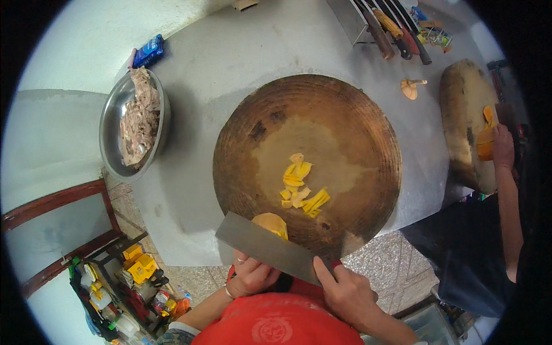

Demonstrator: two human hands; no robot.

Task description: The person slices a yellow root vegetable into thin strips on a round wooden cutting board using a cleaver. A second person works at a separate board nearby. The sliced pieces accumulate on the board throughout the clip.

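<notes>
My right hand (345, 284) grips a cleaver (269, 248) at its handle, with the wide blade slanting up to the left over the near edge of a round wooden chopping block (310, 103). My left hand (252, 276) is just below the blade; its fingertips are partly hidden, so what it touches cannot be told. Beyond the blade, a piece of pumpkin-like vegetable (271, 222) shows pale orange with a yellow edge. Yellow and pale peel scraps (297, 177) lie in a loose group on the block's middle.
A steel bowl (108, 142) of meat stands at the left by a blue packet (148, 51). A knife rack (351, 21) is at the back right, near a stem piece (412, 87). At the right, a co-worker's hand (503, 146) is at a second block (461, 99) with orange pieces.
</notes>
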